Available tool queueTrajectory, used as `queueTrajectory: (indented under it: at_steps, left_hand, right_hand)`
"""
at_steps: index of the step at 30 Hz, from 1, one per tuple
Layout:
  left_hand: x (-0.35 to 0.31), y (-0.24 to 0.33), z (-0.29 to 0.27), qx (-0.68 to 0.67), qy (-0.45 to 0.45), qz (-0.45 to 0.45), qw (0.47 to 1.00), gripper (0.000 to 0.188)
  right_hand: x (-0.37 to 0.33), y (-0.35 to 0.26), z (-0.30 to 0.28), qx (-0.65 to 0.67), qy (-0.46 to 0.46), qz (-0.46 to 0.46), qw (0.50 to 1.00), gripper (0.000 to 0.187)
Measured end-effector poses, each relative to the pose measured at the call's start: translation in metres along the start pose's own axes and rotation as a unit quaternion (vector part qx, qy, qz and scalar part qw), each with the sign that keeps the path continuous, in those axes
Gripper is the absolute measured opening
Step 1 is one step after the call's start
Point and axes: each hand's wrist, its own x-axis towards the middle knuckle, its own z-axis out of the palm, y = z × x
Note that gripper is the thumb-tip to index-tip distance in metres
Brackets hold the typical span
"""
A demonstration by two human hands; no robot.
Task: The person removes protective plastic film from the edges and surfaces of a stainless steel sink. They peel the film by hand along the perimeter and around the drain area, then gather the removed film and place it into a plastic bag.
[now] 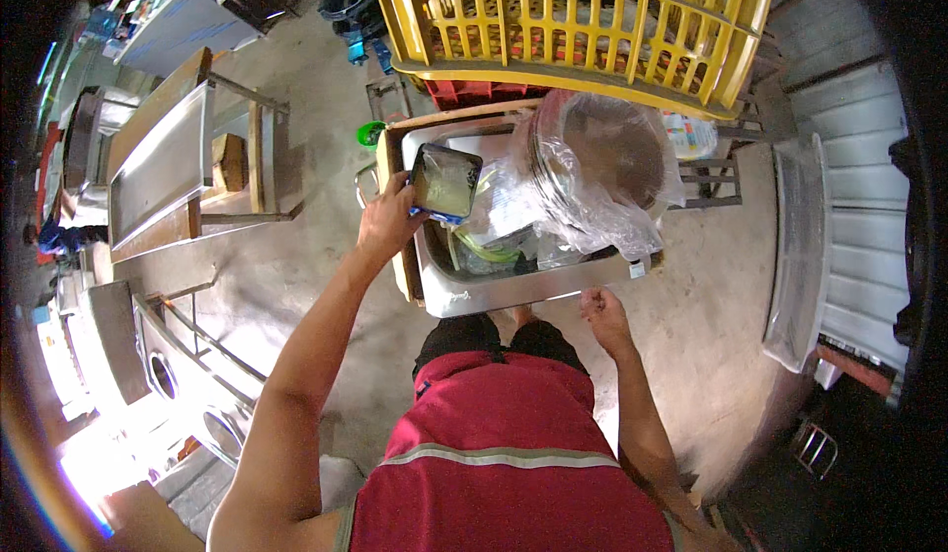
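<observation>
My left hand (388,218) is closed around the edge of a small square dark-rimmed container (446,183) with pale contents. It is above the left side of a stainless steel sink (474,300), which lies in a cardboard box (407,274). My right hand (604,317) is by the sink's front right edge, fingers curled; whether they hold anything is too small to make out. In the sink lie a bundle of yellow-green strips (484,248) and clear plastic bags. A round stack wrapped in clear plastic (602,157) rests over its right side.
A yellow plastic crate (573,70) is just beyond the sink, above a red crate (474,95). A green bowl-like thing (370,134) is on the floor. Tables with wooden frames (202,137) are at the left. A pale long trough-like panel (795,256) stands right.
</observation>
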Motion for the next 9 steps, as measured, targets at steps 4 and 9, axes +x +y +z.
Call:
queueTrajectory:
  at_steps: [4, 9]
  left_hand:
    - [-0.041, -0.001, 0.006, -0.034, 0.041, -0.038, 0.998, 0.029]
    - [-0.08, -0.008, 0.02, -0.079, 0.114, -0.078, 0.987, 0.031]
  right_hand:
    - [0.025, 0.001, -0.012, 0.009, -0.019, -0.018, 1.0, 0.033]
    - [0.046, 0.001, -0.019, 0.025, -0.067, -0.046, 0.996, 0.036]
